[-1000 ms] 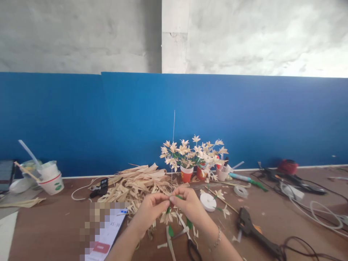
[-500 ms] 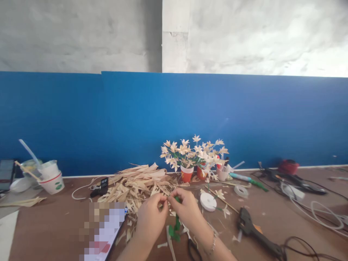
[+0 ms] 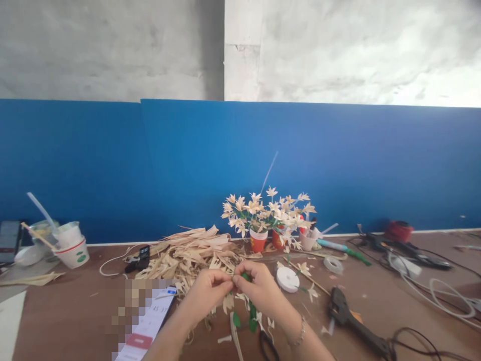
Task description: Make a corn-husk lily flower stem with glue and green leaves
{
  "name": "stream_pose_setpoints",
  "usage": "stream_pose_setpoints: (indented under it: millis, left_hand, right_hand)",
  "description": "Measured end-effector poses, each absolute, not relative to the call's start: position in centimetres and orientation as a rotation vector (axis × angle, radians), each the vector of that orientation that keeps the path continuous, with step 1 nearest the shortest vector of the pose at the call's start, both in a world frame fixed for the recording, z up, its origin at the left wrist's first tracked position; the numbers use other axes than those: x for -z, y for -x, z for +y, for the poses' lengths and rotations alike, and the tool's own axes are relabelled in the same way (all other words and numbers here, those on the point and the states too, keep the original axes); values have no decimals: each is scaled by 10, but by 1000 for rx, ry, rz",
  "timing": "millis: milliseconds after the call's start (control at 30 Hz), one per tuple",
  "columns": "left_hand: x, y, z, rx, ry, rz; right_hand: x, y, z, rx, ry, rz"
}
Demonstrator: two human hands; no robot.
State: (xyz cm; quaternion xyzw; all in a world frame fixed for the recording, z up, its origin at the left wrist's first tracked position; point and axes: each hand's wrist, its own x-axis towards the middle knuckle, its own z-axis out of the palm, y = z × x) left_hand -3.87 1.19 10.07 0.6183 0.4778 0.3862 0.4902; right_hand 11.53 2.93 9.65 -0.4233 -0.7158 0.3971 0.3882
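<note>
My left hand [image 3: 208,296] and my right hand [image 3: 259,290] meet fingertip to fingertip above the front middle of the table, both pinched closed. Green tape [image 3: 253,316] hangs below my right hand, its upper end at that hand's fingers. What the left fingertips pinch is too small to make out. Just behind my hands spreads a heap of dry, pale husk strips [image 3: 199,245]. Scissors [image 3: 267,346] with black handles lie below my right hand. A white tape roll [image 3: 287,279] is to its right. Pale flowers [image 3: 253,205] stand in a red and white cup [image 3: 258,241] farther back.
A glue gun [image 3: 356,323] lies at the right, with cables [image 3: 432,296] beyond it. At the left are a phone [image 3: 148,326], a small black device [image 3: 143,258] and a paper cup [image 3: 73,253]. A blue panel [image 3: 188,160] stands behind the table.
My left hand has turned and its fingers have shifted slightly. The hanging green tape has swung a little right. A thin pale streak now shows above the flowers.
</note>
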Motion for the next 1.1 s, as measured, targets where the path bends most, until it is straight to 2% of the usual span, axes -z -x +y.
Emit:
stream_pose_setpoints:
  millis: [367, 633, 900, 1100]
  left_hand:
    - [-76, 34, 18, -1035, -1620, 1533]
    - [-76, 32, 13, -1018, -1709, 1710]
    - [-87, 33, 17, -996, -1326, 1248]
    - [-87, 31, 14, -899, -1412, 1321]
  right_hand:
    - [-93, -111, 26, -741, 1344, -1860]
    - [-82, -106, 30, -815, 1342, -1796]
    - [-83, -109, 34, -971, 1200, -1771]
    - [-83, -111, 34, -975, 1271, -1826]
